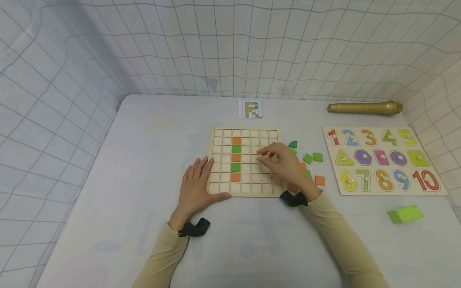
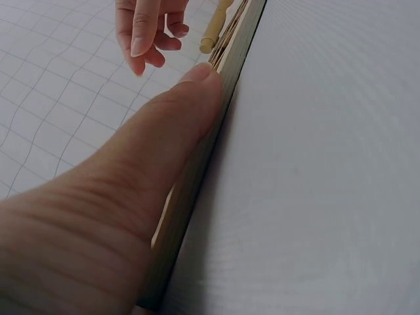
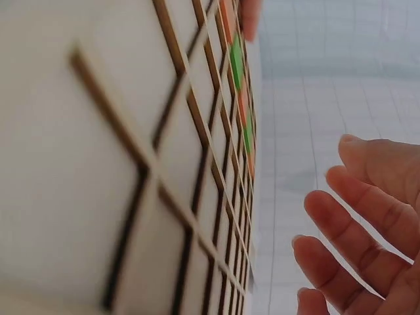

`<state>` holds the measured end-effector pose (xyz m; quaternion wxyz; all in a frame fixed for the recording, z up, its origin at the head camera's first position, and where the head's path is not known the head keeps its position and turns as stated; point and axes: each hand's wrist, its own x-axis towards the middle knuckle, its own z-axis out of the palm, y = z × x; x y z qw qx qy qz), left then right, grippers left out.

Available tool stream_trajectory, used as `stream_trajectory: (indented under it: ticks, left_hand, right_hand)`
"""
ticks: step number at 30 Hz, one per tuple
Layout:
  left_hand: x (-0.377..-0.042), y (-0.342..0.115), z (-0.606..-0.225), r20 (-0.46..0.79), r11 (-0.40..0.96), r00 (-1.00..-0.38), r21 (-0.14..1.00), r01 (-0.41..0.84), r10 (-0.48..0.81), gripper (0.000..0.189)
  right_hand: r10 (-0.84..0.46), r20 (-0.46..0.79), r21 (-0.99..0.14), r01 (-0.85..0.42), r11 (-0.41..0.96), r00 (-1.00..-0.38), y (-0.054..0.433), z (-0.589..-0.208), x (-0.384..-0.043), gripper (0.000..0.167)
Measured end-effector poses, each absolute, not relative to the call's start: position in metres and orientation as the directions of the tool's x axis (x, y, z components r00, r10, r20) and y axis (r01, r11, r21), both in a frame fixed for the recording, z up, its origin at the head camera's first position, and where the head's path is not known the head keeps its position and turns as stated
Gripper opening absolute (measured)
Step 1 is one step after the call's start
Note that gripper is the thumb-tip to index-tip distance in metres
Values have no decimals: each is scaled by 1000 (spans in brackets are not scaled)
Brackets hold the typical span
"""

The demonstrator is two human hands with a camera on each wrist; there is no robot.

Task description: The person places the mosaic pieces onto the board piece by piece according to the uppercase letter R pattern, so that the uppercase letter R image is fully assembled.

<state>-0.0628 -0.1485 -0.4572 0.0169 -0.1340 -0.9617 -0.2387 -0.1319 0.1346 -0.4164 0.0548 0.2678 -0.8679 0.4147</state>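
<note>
A wooden grid board (image 1: 245,178) lies flat, with orange tiles (image 1: 236,140) and green tiles (image 1: 235,149) alternating down one column. My left hand (image 1: 196,184) rests at its lower left corner, fingers spread by the left side and thumb along the front edge. In the left wrist view that straight thumb (image 2: 177,118) touches the board's edge. Over the right half of the board hovers my right hand (image 1: 284,162), fingers loosely bent. The right wrist view shows its fingertips (image 3: 321,203) apart, with nothing between them.
Loose green tiles (image 1: 318,157) and orange tiles (image 1: 319,180) lie right of the board, some partly hidden by my right hand. Behind it is a patterned card (image 1: 250,108). Farther right are a number puzzle (image 1: 371,164), a gold microphone (image 1: 365,108) and a green block (image 1: 406,214).
</note>
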Motion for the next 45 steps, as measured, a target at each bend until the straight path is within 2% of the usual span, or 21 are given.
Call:
stream_trajectory:
  ticks: [4, 10, 16, 23, 34, 45]
  left_hand:
    - [-63, -148, -457, 99, 847, -963, 459, 268, 251, 115]
    - [-63, -148, -456, 96, 848, -964, 460, 264, 248, 115]
    - [-62, -148, -456, 88, 847, -965, 464, 259, 247, 115]
    - [-62, -148, -457, 85, 852, -966, 458, 254, 242, 115]
    - [-63, -148, -456, 47, 861, -970, 452, 232, 237, 114]
    - [-64, -149, -457, 57, 862, -968, 445, 243, 244, 114]
  right_hand:
    - [-327, 360, -678, -486, 552, -874, 156, -413, -139, 21]
    - [-203, 340, -637, -384, 669, -918, 189, -410, -146, 28]
    - [-124, 350, -613, -327, 719, -928, 219, -411, -150, 31]
    - [-38, 256, -616, -193, 764, -966, 243, -412, -147, 37]
    - [-30, 113, -582, -90, 808, -993, 258, -413, -139, 38]
    - [-80, -26, -527, -54, 848, -996, 265, -408, -134, 34]
